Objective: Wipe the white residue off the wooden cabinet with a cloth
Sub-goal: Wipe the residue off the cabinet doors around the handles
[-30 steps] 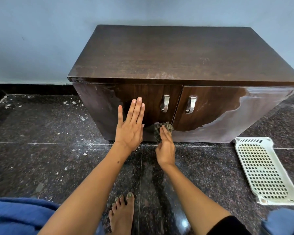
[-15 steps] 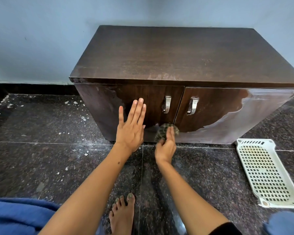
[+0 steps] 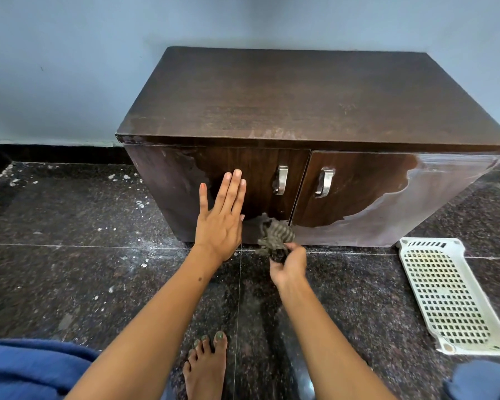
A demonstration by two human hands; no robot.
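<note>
Low down, cloth [image 3: 276, 235] gripped by right hand [image 3: 289, 265], beside left hand [image 3: 220, 223]

Left hand [image 3: 220, 223] flat, fingers straight and together, thumb spread, palm pressed on the cabinet [image 3: 272, 105] left door. Right hand [image 3: 289, 265] lower, near the cabinet's bottom edge, fingers curled, gripping a bunched cloth [image 3: 274, 235]. Both forearms extended forward.

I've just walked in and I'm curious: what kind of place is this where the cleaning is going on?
Probably a room in a home. A low wooden cabinet stands against a plain painted wall on a polished dark stone floor, and the person works barefoot.
</note>
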